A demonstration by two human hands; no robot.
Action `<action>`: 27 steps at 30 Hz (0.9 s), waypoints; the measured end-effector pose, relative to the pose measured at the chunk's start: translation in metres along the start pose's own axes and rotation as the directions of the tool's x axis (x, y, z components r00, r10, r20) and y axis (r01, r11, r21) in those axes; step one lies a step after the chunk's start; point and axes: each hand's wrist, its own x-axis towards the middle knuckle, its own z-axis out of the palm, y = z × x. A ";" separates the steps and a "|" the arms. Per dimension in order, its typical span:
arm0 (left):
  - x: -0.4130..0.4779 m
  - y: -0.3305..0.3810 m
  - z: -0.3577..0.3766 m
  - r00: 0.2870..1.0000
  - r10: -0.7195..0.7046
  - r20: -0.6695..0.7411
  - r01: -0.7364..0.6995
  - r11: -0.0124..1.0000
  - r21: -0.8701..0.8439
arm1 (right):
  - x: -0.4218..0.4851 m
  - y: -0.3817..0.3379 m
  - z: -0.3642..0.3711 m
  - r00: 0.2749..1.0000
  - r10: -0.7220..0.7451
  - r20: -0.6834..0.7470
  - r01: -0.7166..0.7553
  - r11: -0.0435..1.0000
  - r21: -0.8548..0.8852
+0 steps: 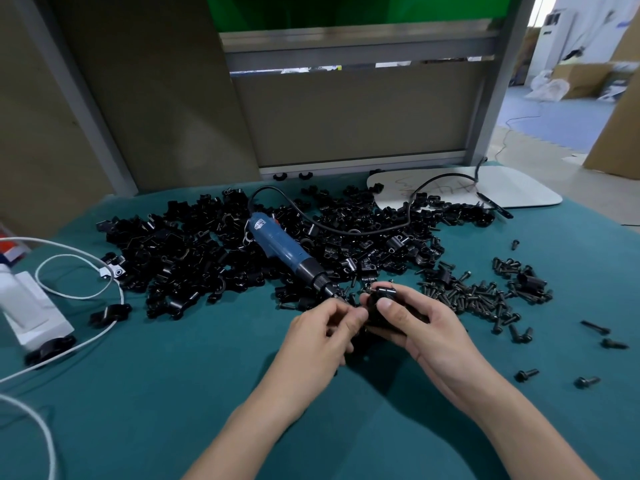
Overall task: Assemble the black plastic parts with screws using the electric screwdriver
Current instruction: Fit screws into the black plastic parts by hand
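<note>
My right hand (415, 323) grips a black plastic part (382, 296) above the teal table, thumb pressed on its front. My left hand (322, 330) meets it from the left, fingertips pinching at the part's edge; what they pinch is hidden. The blue electric screwdriver (280, 251) lies on the pile of black plastic parts (207, 254), its tip pointing at my hands, held by neither. A heap of black screws (485, 296) lies just right of my right hand.
The screwdriver's black cable (363, 230) loops back to a white board (502, 188) at the far right. White cables (79, 296) and a white device (31, 306) sit at the left. Loose screws (595, 329) dot the right side. A panel wall (346, 116) stands behind.
</note>
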 end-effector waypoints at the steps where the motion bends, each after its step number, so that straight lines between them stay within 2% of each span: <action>1: 0.001 -0.001 0.000 1.000 -0.006 0.005 0.006 1.000 0.011 | 0.000 0.000 0.000 1.000 -0.001 0.007 0.001 1.000 -0.011; 7: 0.000 -0.002 0.000 0.998 0.044 0.034 -0.044 0.999 -0.001 | 0.000 0.002 -0.002 0.999 0.027 -0.022 -0.027 1.000 0.010; 10: -0.001 -0.002 -0.001 0.977 0.212 0.029 -0.214 0.962 0.170 | 0.001 0.002 -0.002 0.999 0.048 -0.025 -0.046 0.997 0.054; 12: -0.002 0.000 -0.001 0.931 0.360 0.059 -0.362 0.898 0.250 | 0.003 0.002 -0.001 0.998 0.053 -0.039 -0.049 0.995 0.089; 14: -0.001 0.003 -0.004 0.911 0.410 0.039 -0.405 0.873 0.271 | 0.005 0.001 -0.002 0.997 0.043 -0.070 -0.033 0.990 0.137; 16: 0.010 0.005 -0.012 0.930 0.339 -0.141 -0.293 0.917 0.270 | 0.007 -0.001 -0.004 0.993 0.042 -0.113 -0.016 0.975 0.222; 18: 0.037 0.007 -0.031 0.915 0.165 -0.367 -0.047 0.950 0.310 | 0.009 -0.003 -0.006 0.987 0.058 -0.151 -0.011 0.956 0.294; 19: 0.054 0.009 -0.043 0.898 0.076 -0.433 0.098 0.926 0.366 | 0.010 -0.003 -0.008 0.984 0.067 -0.164 -0.012 0.949 0.314; 21: 0.086 0.014 -0.062 0.878 -0.122 -0.463 0.357 0.811 0.463 | 0.011 -0.005 -0.010 0.979 0.083 -0.185 -0.015 0.940 0.341; 22: 0.100 0.018 -0.066 0.868 -0.221 -0.445 0.442 0.750 0.491 | 0.011 -0.006 -0.011 0.978 0.089 -0.191 -0.015 0.933 0.359; 25: 0.128 0.021 -0.065 0.824 -0.428 -0.372 0.566 0.647 0.510 | 0.010 -0.008 -0.013 0.971 0.120 -0.208 -0.021 0.906 0.423; 27: 0.137 0.020 -0.063 0.802 -0.477 -0.361 0.597 0.663 0.451 | 0.011 -0.009 -0.015 0.967 0.139 -0.214 -0.028 0.891 0.452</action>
